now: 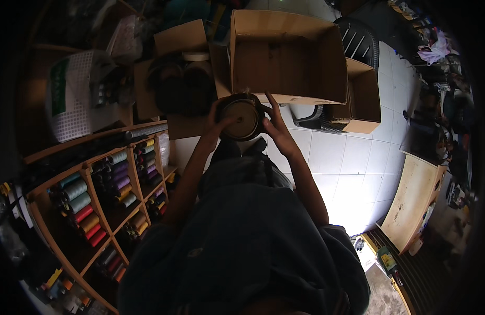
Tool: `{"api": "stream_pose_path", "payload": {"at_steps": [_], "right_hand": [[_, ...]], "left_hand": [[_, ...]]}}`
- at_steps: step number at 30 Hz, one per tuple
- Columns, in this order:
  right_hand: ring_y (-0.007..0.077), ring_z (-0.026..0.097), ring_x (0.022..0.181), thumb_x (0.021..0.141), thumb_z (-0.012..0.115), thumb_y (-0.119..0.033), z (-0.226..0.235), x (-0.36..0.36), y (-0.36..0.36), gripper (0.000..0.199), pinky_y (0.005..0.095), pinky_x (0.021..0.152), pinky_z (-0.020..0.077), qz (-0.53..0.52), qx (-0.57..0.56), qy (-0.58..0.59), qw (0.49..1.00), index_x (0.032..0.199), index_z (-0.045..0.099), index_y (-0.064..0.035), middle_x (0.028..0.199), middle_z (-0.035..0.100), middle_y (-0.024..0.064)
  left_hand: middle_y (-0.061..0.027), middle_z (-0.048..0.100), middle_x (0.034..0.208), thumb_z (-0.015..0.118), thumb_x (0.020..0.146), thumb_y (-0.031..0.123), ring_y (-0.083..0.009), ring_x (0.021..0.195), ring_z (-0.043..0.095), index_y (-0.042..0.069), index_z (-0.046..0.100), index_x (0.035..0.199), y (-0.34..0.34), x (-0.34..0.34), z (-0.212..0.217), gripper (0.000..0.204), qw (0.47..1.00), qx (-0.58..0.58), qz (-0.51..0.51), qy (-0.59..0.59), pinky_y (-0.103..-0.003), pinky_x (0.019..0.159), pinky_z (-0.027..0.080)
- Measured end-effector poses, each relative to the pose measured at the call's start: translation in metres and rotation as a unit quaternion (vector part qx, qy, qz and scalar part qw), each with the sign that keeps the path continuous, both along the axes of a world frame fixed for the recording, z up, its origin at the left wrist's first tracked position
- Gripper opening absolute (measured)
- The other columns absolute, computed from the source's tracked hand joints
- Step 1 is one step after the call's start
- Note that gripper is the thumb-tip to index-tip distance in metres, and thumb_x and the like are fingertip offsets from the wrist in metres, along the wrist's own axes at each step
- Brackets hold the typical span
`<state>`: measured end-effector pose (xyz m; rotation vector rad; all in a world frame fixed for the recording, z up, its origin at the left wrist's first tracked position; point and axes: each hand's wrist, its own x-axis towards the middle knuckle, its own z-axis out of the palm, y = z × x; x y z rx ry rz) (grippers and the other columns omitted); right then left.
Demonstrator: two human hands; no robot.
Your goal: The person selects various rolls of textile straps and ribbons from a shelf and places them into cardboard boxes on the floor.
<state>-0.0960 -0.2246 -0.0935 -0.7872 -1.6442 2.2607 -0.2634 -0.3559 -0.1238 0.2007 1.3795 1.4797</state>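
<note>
Between my two hands is a dark round roll, like a big spool, with a flat tan disc facing up and a small mark at the disc's middle. My left hand wraps its left side, the thumb lying over the disc. On the right, my right hand grips the rim, with a finger pointing up along the far side. Just beyond the roll stands a large open cardboard box. Left of it, dark rounded things lie in shadow in another open carton; their kind is too dark to make out.
A wooden rack of coloured thread spools stands at my left, below a checked plastic bag. A smaller carton and a black chair are at the right. White floor tiles lie below.
</note>
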Motion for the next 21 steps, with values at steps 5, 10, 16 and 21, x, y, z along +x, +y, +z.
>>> {"api": "stream_pose_path", "payload": {"at_steps": [5,10,16,21], "right_hand": [[0.0377,0.033,0.134,0.09,0.054,-0.05,-0.008,-0.004,0.0,0.079,0.047,0.103,0.037,0.017,-0.101,0.028,0.994,0.151,0.012,-0.02,0.146,0.027,0.0259],[0.031,0.033,0.135,0.08,0.067,-0.045,-0.013,-0.026,0.007,0.085,0.0404,0.11,0.0284,0.009,0.001,0.072,0.997,0.147,0.026,-0.0126,0.146,0.032,0.0176],[0.0282,0.041,0.128,0.072,0.07,-0.033,0.007,-0.008,0.001,0.081,0.0384,0.109,0.0312,-0.145,-0.036,0.007,0.989,0.141,0.037,-0.0054,0.136,0.044,0.0161],[0.0251,0.044,0.124,0.075,0.068,-0.025,0.017,0.053,-0.017,0.072,0.0351,0.106,0.0323,-0.326,-0.07,0.068,0.94,0.139,0.04,-0.0069,0.13,0.05,0.0129]], "left_hand": [[-0.0118,0.051,0.125,0.074,0.076,0.015,-0.0225,0.117,0.05,0.011,0.038,0.135,-0.009,-0.013,0.005,0.069,1.0,0.013,0.021,0.003,-0.034,0.095,0.045],[-0.0131,0.049,0.129,0.072,0.078,0.017,-0.0239,0.12,0.049,0.009,0.038,0.135,0.009,-0.043,0.033,0.066,0.975,0.034,-0.187,0.11,-0.036,0.1,0.041],[-0.0131,0.047,0.131,0.063,0.088,0.026,-0.0229,0.127,0.042,0.007,0.039,0.135,0.064,-0.042,0.047,0.056,0.937,0.086,-0.318,0.12,-0.037,0.104,0.036],[-0.0173,0.046,0.135,0.057,0.092,0.022,-0.0275,0.129,0.041,0.003,0.049,0.13,0.133,-0.014,0.09,0.043,0.842,0.187,-0.343,0.372,-0.037,0.106,0.033]]}}
